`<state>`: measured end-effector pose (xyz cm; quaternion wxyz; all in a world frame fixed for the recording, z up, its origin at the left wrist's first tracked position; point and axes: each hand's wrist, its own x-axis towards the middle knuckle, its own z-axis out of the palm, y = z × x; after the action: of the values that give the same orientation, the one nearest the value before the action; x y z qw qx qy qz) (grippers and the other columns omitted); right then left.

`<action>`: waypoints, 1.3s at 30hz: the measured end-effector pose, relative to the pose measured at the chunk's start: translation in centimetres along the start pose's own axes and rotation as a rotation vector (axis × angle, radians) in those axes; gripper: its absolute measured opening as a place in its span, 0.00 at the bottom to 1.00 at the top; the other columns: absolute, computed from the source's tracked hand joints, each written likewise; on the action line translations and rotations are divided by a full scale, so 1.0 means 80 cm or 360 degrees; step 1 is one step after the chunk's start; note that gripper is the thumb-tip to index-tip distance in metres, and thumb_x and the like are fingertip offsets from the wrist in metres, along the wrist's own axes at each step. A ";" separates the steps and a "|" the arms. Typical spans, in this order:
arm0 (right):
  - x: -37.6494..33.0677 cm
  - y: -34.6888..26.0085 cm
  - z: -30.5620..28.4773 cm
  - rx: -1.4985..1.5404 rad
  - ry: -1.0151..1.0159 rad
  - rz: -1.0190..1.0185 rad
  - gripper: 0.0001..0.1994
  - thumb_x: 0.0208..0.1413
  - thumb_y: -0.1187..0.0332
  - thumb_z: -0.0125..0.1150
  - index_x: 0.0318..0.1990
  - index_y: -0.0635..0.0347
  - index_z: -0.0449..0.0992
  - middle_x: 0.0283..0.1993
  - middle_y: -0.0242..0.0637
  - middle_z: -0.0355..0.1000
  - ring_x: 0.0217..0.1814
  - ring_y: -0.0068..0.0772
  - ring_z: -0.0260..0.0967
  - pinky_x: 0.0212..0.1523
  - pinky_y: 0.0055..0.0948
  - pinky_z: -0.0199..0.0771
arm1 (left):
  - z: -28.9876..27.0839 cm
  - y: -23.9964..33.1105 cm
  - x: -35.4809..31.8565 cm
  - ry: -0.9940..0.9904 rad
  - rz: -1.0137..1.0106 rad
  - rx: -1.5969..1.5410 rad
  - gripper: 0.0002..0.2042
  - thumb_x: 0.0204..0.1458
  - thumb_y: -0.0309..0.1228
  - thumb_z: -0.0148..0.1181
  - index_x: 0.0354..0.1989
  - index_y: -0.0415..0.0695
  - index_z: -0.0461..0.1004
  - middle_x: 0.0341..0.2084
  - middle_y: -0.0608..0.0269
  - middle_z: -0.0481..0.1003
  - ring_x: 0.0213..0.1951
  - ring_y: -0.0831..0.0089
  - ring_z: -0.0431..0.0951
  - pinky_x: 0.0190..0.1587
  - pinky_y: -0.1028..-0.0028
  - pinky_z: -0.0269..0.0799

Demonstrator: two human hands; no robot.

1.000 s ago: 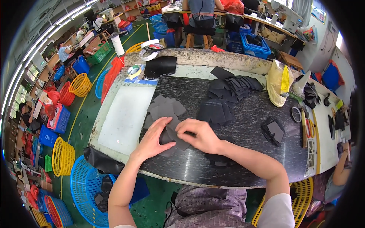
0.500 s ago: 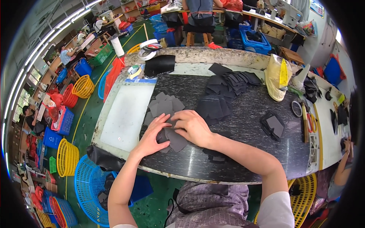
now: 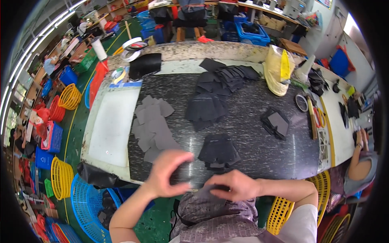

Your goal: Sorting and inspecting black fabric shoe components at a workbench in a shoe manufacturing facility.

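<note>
Head view: left hand [image 3: 170, 174] is hovering at the table's near edge, thumb and fingers spreading in a wide C, nothing visibly in grip. Grey pieces [image 3: 152, 121] are lying overlapped in a strip on the left part of the dark streaked board [image 3: 251, 156], their near end sitting just beside the left fingers; can't tell if touching. Right hand [image 3: 235, 185] is hanging over the near edge, in front of the lap, fingers curling in toward the thumb; a blurred greyish patch is showing at the tips, can't tell if gripped.

Black pile [image 3: 219, 149] is lying just beyond the right hand. A larger black heap [image 3: 206, 107] is spreading farther off, mid-board. Small stack [image 3: 276, 122] is sitting to the right, grey piece on top. White panel [image 3: 109, 127] is lying left of the board. Far left, tape rolls [image 3: 133, 45] are resting by a black sheet [image 3: 144, 66]; far right, a yellowish bag [image 3: 275, 75] is standing. Blue basket [image 3: 83, 206] is sitting below, near left.
</note>
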<state>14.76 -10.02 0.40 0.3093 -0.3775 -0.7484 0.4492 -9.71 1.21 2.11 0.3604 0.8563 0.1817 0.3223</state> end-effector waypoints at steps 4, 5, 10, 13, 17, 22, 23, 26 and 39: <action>0.012 0.004 -0.037 -0.0012 0.0555 0.0095 0.22 0.56 0.72 0.65 0.58 0.57 0.69 0.33 0.37 0.76 0.32 0.31 0.76 0.34 0.31 0.75 | 0.075 0.017 0.010 0.0304 -0.0071 -0.0172 0.23 0.52 0.19 0.64 0.58 0.39 0.72 0.23 0.67 0.76 0.18 0.84 0.73 0.24 0.81 0.68; 0.010 0.000 -0.052 0.0051 0.0603 0.0333 0.23 0.56 0.74 0.66 0.59 0.58 0.70 0.35 0.34 0.77 0.36 0.23 0.75 0.37 0.29 0.75 | 0.076 0.011 0.022 0.0336 -0.0302 -0.0360 0.24 0.53 0.20 0.64 0.60 0.41 0.70 0.19 0.70 0.74 0.19 0.86 0.71 0.25 0.81 0.67; 0.018 0.036 -0.062 -0.0456 0.0763 0.0283 0.22 0.55 0.71 0.66 0.58 0.56 0.69 0.24 0.30 0.68 0.22 0.18 0.66 0.22 0.25 0.65 | 0.085 -0.022 0.051 0.0109 -0.0653 -0.0247 0.30 0.54 0.21 0.62 0.66 0.49 0.63 0.15 0.72 0.68 0.17 0.87 0.65 0.23 0.81 0.64; 0.019 0.042 -0.057 -0.0641 0.0718 0.0292 0.20 0.55 0.70 0.66 0.55 0.56 0.70 0.20 0.30 0.65 0.18 0.25 0.66 0.21 0.27 0.66 | 0.089 -0.022 0.046 0.0074 -0.0651 -0.0173 0.28 0.54 0.21 0.62 0.64 0.50 0.65 0.14 0.71 0.65 0.16 0.86 0.65 0.23 0.80 0.64; 0.022 0.049 -0.055 -0.0777 0.0745 0.0166 0.18 0.55 0.68 0.66 0.52 0.56 0.70 0.20 0.30 0.66 0.18 0.30 0.68 0.20 0.29 0.67 | 0.092 -0.022 0.047 0.0123 -0.0623 -0.0131 0.21 0.53 0.21 0.63 0.56 0.47 0.72 0.15 0.72 0.66 0.17 0.87 0.65 0.22 0.81 0.63; 0.031 0.046 -0.061 -0.1429 0.0713 0.0018 0.21 0.53 0.59 0.67 0.50 0.57 0.71 0.34 0.35 0.71 0.29 0.38 0.73 0.28 0.34 0.72 | 0.103 -0.039 0.047 0.0244 -0.0058 0.0545 0.13 0.47 0.20 0.64 0.42 0.45 0.75 0.19 0.63 0.71 0.18 0.69 0.74 0.21 0.71 0.69; 0.030 0.040 -0.077 -0.1475 0.0746 0.0081 0.23 0.52 0.56 0.68 0.50 0.58 0.71 0.40 0.38 0.71 0.34 0.40 0.73 0.32 0.36 0.74 | 0.100 -0.035 0.051 0.0253 -0.0053 0.0544 0.13 0.47 0.20 0.64 0.42 0.45 0.75 0.19 0.63 0.71 0.18 0.69 0.74 0.21 0.71 0.69; 0.021 0.058 -0.079 -0.1290 0.0731 0.0037 0.29 0.46 0.52 0.73 0.47 0.64 0.71 0.45 0.43 0.67 0.41 0.46 0.71 0.43 0.40 0.74 | 0.095 -0.024 0.059 0.0197 0.0043 0.1005 0.12 0.43 0.21 0.65 0.38 0.47 0.74 0.29 0.63 0.71 0.27 0.63 0.76 0.28 0.68 0.72; -0.055 0.023 -0.167 -0.1731 0.1554 0.0261 0.31 0.35 0.79 0.73 0.53 0.58 0.73 0.56 0.44 0.71 0.61 0.50 0.66 0.61 0.42 0.66 | 0.057 -0.055 0.075 -0.0174 -0.0043 0.0806 0.24 0.56 0.35 0.61 0.58 0.36 0.66 0.60 0.48 0.61 0.61 0.49 0.64 0.63 0.58 0.64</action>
<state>28.35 -7.28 3.57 0.3419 -0.6895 -0.6118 -0.1831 -2.61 5.15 -1.05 0.1481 0.9329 0.2482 0.2149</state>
